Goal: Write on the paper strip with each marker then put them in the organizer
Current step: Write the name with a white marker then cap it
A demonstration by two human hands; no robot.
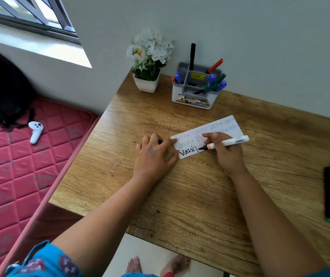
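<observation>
The white marker (227, 142) is gripped by the right hand (227, 154), its long axis pointing tip-left onto the paper strip (208, 136), which is pressed flat under the left hand (153, 154), a small black object, likely the cap, showing at its fingers.
</observation>
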